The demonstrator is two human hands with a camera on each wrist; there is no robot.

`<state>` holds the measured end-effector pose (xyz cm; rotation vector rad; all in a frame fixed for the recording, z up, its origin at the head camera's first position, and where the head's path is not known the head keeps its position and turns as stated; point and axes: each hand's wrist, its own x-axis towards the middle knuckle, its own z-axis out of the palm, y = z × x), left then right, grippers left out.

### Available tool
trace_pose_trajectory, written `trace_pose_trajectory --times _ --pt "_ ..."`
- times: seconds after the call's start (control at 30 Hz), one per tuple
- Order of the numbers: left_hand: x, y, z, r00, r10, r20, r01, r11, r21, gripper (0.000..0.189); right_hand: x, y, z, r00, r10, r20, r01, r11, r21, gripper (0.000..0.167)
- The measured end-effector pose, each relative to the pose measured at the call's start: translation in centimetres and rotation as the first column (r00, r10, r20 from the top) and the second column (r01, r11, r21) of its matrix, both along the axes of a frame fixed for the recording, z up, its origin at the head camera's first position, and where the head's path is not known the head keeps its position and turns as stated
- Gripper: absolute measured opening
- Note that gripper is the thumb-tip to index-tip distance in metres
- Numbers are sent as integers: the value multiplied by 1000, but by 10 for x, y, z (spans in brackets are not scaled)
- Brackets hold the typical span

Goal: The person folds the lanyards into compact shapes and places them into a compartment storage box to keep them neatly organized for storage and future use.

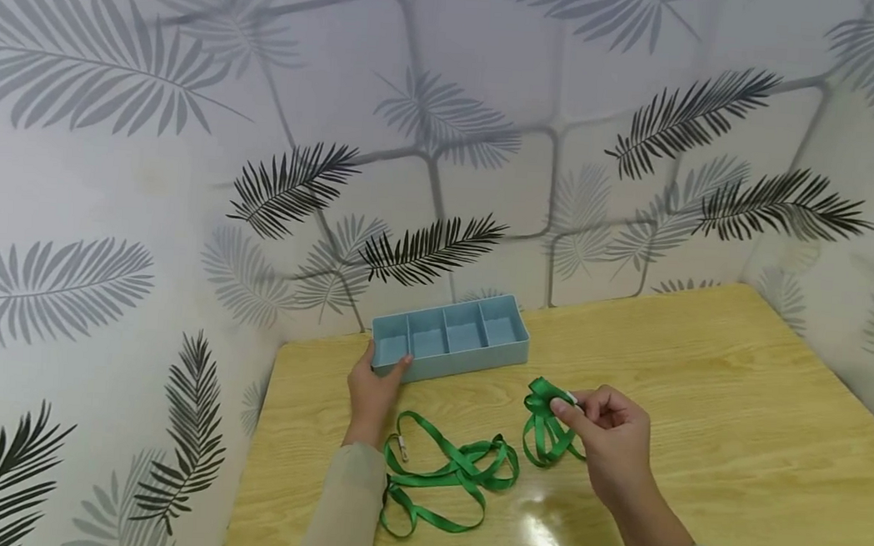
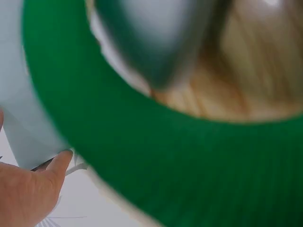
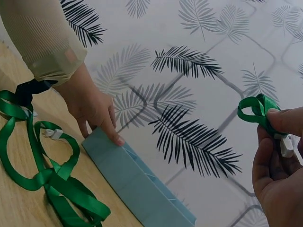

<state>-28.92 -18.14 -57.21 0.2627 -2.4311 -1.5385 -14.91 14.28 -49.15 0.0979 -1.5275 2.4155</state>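
Observation:
A light blue box (image 1: 469,358) with several compartments in a row stands at the back of the table. My left hand (image 1: 373,393) grips its left end, the thumb over the front rim. In the right wrist view, that hand (image 3: 92,101) holds the box's end from above. My right hand (image 1: 617,438) pinches a folded green lanyard (image 3: 257,108) with a white clip (image 3: 286,145); its loops hang below the fingers. Another green lanyard (image 1: 463,467) lies loosely tangled near my left forearm. Blurred green band (image 2: 85,109) covers much of the left wrist view.
The yellow wood-grain table (image 1: 737,408) meets a white wall (image 1: 493,84) with a leaf pattern, right behind the box. Table surface extends right of my right hand. A white clip (image 1: 403,448) lies on the tangled lanyard's left side.

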Motion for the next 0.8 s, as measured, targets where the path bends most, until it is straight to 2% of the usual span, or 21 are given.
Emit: trace_pose_trajectory --times 0.17,0.37,0.43,0.57,0.63,0.7,0.8 --pt "-2 -1 -3 1000 8 -7 -8 1000 7 93 -12 -2 9 999 -45 -25 46 998 48 43" --pt "-3 -3 -4 999 23 -25 -21 998 59 90 -23 -13 18 992 -71 -105 86 985 147 39" --pt "-2 -4 -4 999 28 -30 -25 997 75 90 -29 -16 20 987 -97 -128 122 970 209 35" --pt "-1 -5 -3 999 35 -30 -32 995 93 89 -46 -20 20 975 -171 -139 209 918 336 18" --pt "-1 -6 -4 999 37 -19 -35 994 99 89 -57 -23 21 970 -196 -143 237 894 381 21" --pt "-2 -6 -4 999 33 -13 -31 993 112 89 -70 -27 22 967 -206 -152 251 881 400 25" --pt "-3 -4 -3 1000 23 -18 -20 991 135 88 -90 -35 20 963 -202 -178 259 870 419 21"
